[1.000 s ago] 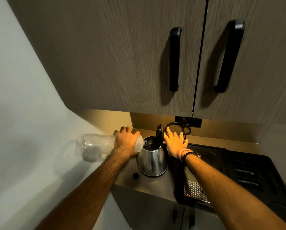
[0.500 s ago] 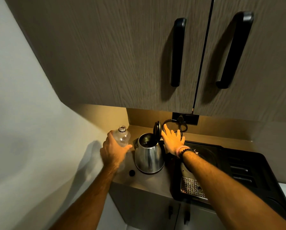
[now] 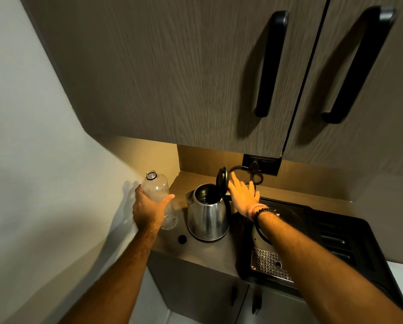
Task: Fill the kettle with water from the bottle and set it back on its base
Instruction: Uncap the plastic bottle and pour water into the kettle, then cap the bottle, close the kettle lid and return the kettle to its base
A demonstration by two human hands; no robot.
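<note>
- The scene is dim, lit mainly by a warm yellow light from under the wall cabinets (image 3: 195, 73), falling on the back wall and the far part of the table (image 3: 209, 251).
- The right hand (image 3: 242, 195) glows orange in that light; the left hand (image 3: 149, 211) is darker.
- The steel kettle (image 3: 207, 216) shows soft bright reflections on its side.
- The left arm and the bottle (image 3: 157, 190) cast a dark, soft-edged shadow on the pale wall (image 3: 32, 160) at left.
- The cabinet handles throw faint shadows on the doors.
- Wide-angle distortion bends and slants straight edges toward the frame borders.
- Fine detail is slightly soft and grainy throughout.
</note>
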